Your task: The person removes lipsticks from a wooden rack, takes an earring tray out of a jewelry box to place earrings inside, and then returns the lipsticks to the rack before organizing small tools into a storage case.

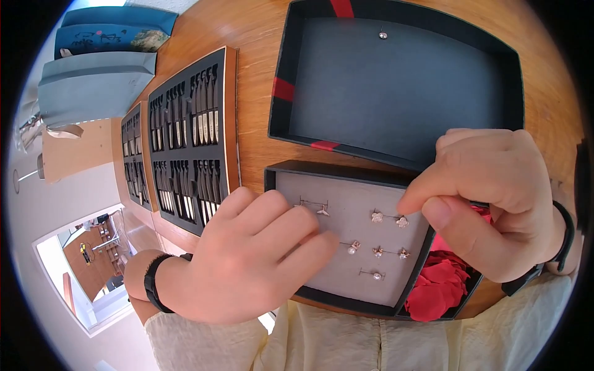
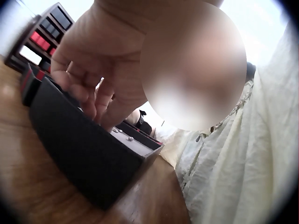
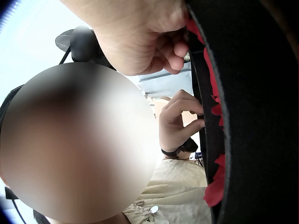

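Observation:
A dark box holds a grey pad with several small earrings, some flower-shaped, some with pearls. My left hand is over the pad's left part, fingers bent down, tips hidden in the head view. The left wrist view has the left hand reaching inside the box; no held thing can be made out. My right hand has its index fingertip beside a flower earring, thumb close by, other fingers curled. In the right wrist view, the right hand hangs above the box edge.
Behind lies a black lid with red ribbon and one small earring inside. Red petals fill the box's right compartment. Trays of dark-capped tubes lie left, with blue and grey bags beyond.

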`<control>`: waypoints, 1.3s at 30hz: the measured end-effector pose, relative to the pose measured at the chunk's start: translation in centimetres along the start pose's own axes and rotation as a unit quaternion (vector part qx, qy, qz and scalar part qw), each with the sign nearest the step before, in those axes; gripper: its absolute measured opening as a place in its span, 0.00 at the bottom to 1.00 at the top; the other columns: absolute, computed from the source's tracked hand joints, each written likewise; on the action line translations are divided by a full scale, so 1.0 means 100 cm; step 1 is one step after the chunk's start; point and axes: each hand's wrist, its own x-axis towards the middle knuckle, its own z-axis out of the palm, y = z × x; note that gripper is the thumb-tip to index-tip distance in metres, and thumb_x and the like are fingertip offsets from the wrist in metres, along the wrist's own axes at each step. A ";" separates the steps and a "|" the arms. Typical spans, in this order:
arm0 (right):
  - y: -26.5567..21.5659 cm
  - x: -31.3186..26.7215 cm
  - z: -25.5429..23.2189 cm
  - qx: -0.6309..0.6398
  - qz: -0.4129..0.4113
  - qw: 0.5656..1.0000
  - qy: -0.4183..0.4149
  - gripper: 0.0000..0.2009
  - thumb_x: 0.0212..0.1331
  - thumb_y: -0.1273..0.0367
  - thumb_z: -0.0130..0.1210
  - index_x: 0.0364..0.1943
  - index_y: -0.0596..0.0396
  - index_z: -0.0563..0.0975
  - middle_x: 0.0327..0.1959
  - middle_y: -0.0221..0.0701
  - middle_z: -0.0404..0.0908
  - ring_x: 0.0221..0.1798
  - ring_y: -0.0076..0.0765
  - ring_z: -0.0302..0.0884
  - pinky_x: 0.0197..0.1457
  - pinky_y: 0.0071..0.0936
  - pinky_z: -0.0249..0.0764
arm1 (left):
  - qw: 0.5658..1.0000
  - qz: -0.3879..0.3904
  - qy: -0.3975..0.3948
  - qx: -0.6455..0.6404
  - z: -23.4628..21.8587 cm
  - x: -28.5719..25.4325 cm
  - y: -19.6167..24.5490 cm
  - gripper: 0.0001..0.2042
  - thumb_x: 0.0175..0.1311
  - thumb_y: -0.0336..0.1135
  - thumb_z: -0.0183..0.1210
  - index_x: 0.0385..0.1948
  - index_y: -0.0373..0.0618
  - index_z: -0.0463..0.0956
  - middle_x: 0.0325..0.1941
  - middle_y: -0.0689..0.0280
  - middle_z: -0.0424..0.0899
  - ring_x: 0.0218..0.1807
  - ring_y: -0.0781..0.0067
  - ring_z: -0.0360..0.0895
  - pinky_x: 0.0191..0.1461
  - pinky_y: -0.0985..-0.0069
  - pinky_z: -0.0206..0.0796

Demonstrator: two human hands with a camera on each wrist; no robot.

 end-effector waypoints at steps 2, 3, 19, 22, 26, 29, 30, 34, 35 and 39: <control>-0.010 0.009 -0.006 -0.102 -0.030 0.992 -0.060 0.08 0.48 0.78 0.53 0.29 0.61 0.83 0.18 0.31 0.77 0.16 0.31 0.64 0.21 0.27 0.58 | 1.000 0.004 0.009 0.006 0.002 0.000 0.000 0.14 0.42 0.32 0.71 0.33 0.47 0.81 0.30 0.69 0.75 0.30 0.68 0.67 0.33 0.70 0.55; -0.013 0.010 -0.006 -0.102 -0.030 0.992 -0.060 0.08 0.48 0.78 0.53 0.29 0.61 0.83 0.18 0.31 0.77 0.16 0.31 0.64 0.21 0.27 0.58 | 1.000 0.006 0.015 0.006 0.003 0.000 0.000 0.14 0.41 0.32 0.71 0.33 0.47 0.81 0.30 0.69 0.75 0.30 0.68 0.67 0.33 0.70 0.55; -0.009 0.011 -0.008 -0.107 -0.016 0.991 -0.080 0.07 0.48 0.78 0.52 0.29 0.62 0.82 0.18 0.31 0.77 0.15 0.30 0.62 0.20 0.27 0.57 | 0.996 0.056 0.074 0.011 0.016 0.014 0.004 0.14 0.36 0.34 0.65 0.30 0.48 0.80 0.28 0.72 0.73 0.29 0.73 0.68 0.30 0.73 0.53; -0.013 0.015 -0.009 -0.107 -0.018 0.990 -0.087 0.07 0.48 0.78 0.53 0.28 0.62 0.82 0.18 0.31 0.77 0.14 0.30 0.62 0.20 0.27 0.57 | 0.996 0.052 0.075 0.014 0.015 0.015 0.005 0.14 0.35 0.34 0.66 0.29 0.48 0.80 0.28 0.71 0.73 0.29 0.73 0.68 0.30 0.73 0.53; -0.011 0.010 -0.001 -0.091 -0.026 0.995 -0.037 0.07 0.47 0.78 0.53 0.28 0.62 0.82 0.18 0.32 0.78 0.15 0.31 0.64 0.21 0.26 0.59 | 0.996 0.049 0.071 0.012 0.014 0.015 0.006 0.13 0.35 0.34 0.66 0.28 0.47 0.79 0.28 0.71 0.73 0.29 0.72 0.68 0.30 0.73 0.53; -0.016 0.010 -0.011 -0.085 0.019 0.993 -0.075 0.07 0.48 0.78 0.53 0.28 0.62 0.82 0.19 0.32 0.78 0.15 0.31 0.65 0.21 0.26 0.60 | 0.997 0.043 0.066 0.003 0.014 0.016 0.008 0.13 0.37 0.35 0.68 0.28 0.46 0.79 0.29 0.70 0.74 0.29 0.71 0.68 0.30 0.72 0.53; -0.017 0.008 -0.012 -0.085 0.019 0.993 -0.074 0.07 0.48 0.78 0.53 0.28 0.62 0.82 0.19 0.32 0.78 0.15 0.31 0.65 0.21 0.26 0.60 | 0.998 0.039 0.059 0.000 0.013 0.017 0.011 0.14 0.38 0.36 0.69 0.29 0.46 0.79 0.29 0.70 0.75 0.29 0.70 0.68 0.31 0.72 0.54; -0.014 0.006 -0.007 -0.072 0.001 0.996 -0.047 0.07 0.48 0.78 0.53 0.28 0.62 0.82 0.19 0.32 0.78 0.15 0.30 0.65 0.21 0.26 0.60 | 0.999 0.012 0.036 0.011 0.000 0.013 0.010 0.15 0.40 0.39 0.71 0.30 0.46 0.79 0.30 0.69 0.76 0.30 0.68 0.68 0.33 0.70 0.54; -0.014 0.006 -0.007 -0.069 -0.003 0.997 -0.041 0.07 0.48 0.78 0.53 0.28 0.62 0.82 0.19 0.32 0.78 0.15 0.30 0.65 0.21 0.26 0.60 | 0.999 0.012 0.036 0.011 -0.001 0.012 0.010 0.15 0.40 0.39 0.71 0.30 0.46 0.79 0.30 0.69 0.76 0.30 0.68 0.68 0.33 0.70 0.54; -0.016 0.008 -0.010 -0.075 -0.014 0.996 -0.046 0.07 0.48 0.78 0.53 0.29 0.62 0.82 0.19 0.32 0.78 0.15 0.30 0.64 0.20 0.26 0.60 | 1.000 0.008 0.027 0.014 0.002 0.010 0.007 0.16 0.39 0.39 0.71 0.31 0.45 0.79 0.31 0.68 0.76 0.32 0.66 0.69 0.34 0.70 0.56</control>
